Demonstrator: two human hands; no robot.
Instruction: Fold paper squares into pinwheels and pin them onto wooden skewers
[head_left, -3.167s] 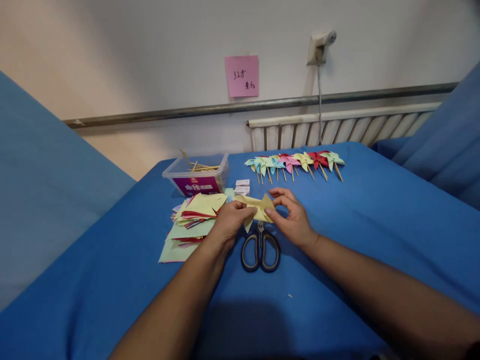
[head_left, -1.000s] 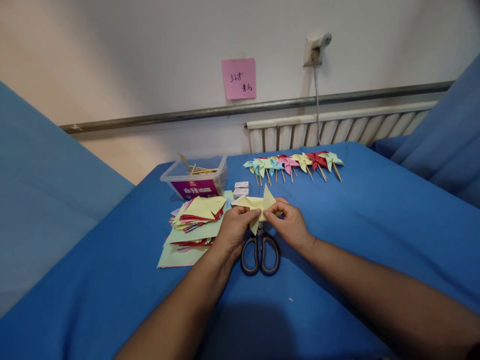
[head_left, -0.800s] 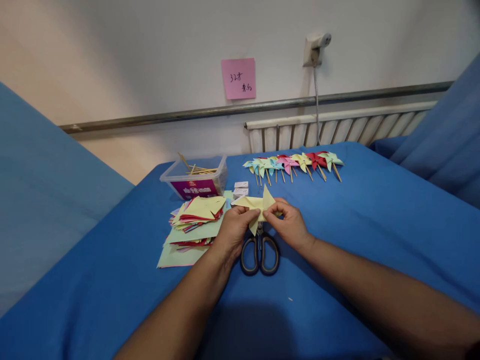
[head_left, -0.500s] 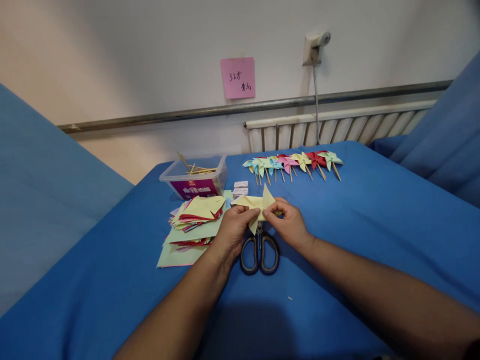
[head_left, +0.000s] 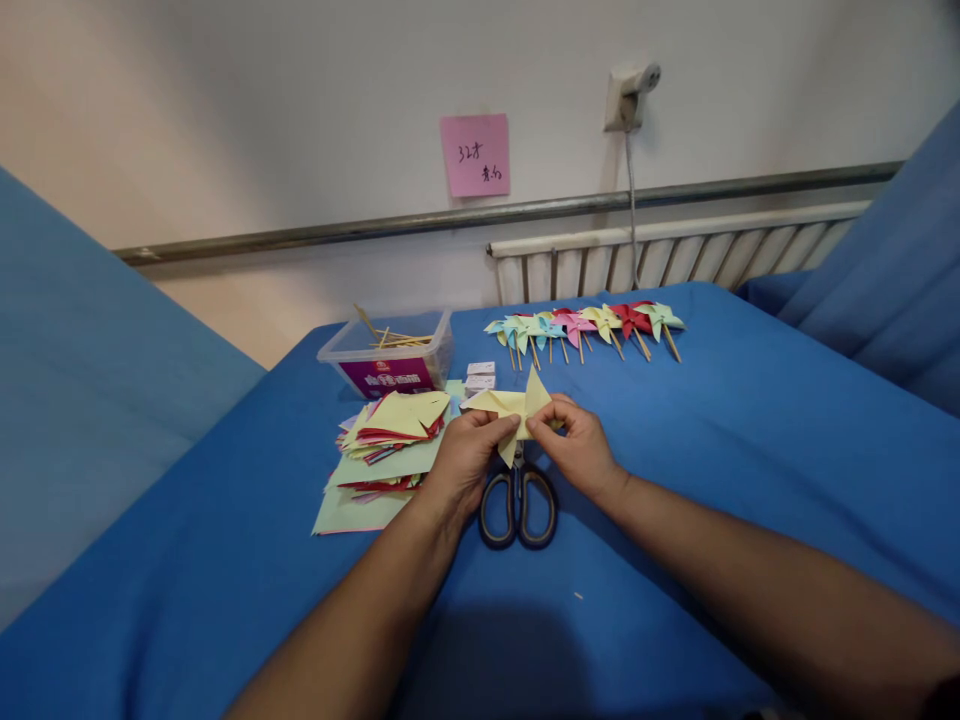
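I see the pale yellow folded paper [head_left: 516,408] held just above the blue table [head_left: 750,440], near its middle, with one pointed flap standing up and another hanging down. My left hand [head_left: 466,462] pinches the paper's left part between thumb and fingertips, and my right hand [head_left: 576,447] pinches its right part the same way, so both hands are closed on the paper and nearly meet at its centre. Directly below the paper and between my wrists lie the scissors [head_left: 517,503], flat on the table, handles toward me and blades pointing under the paper. Just left of my left hand sits the stack of coloured paper squares [head_left: 382,450], mostly yellow and pale green with red edges showing, fanned unevenly. Behind the stack stands a clear plastic box [head_left: 386,352] with thin wooden sticks in it. Between the box and the paper are small white boxes [head_left: 480,376]. Farther back, a row of finished paper pinwheels [head_left: 585,325] on sticks lies across the table. On the wall above hangs a pink note [head_left: 475,154].
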